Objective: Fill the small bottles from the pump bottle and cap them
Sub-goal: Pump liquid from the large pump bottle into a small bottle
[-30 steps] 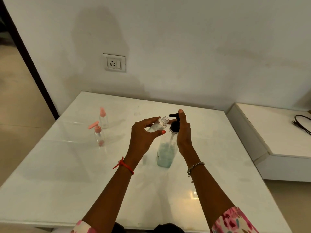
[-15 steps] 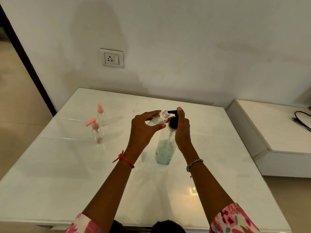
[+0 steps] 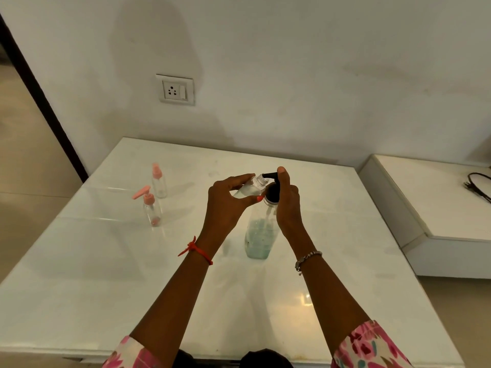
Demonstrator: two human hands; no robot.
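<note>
Pump bottle, clear plastic with pale blue-green liquid in its lower part, stands upright near the middle of the glossy white worktop. Its black pump head has the nozzle pointing left. On my feed the right grip is curled around the bottle's neck and pump head, and one fingertip rests on top of the pump.

The left grip pinches a small clear bottle between thumb and fingers and holds it above the worktop. That bottle is tilted and uncapped, its open neck right at the nozzle tip. I cannot tell whether any liquid is passing between them.

Two more small bottles stand upright to the left, well apart from both grips and near each other. The nearer bottle wears a pink pump top with its spout angled up and to the left, and shows a pink tint at its base. The farther bottle wears a narrow pink cap. I cannot tell how full either one is.

A red thread circles the left wrist and a silver bracelet the right. Pink floral sleeves show at the bottom edge. Behind the worktop a white wall carries a socket plate. To the right a low white ledge holds a black cable.
</note>
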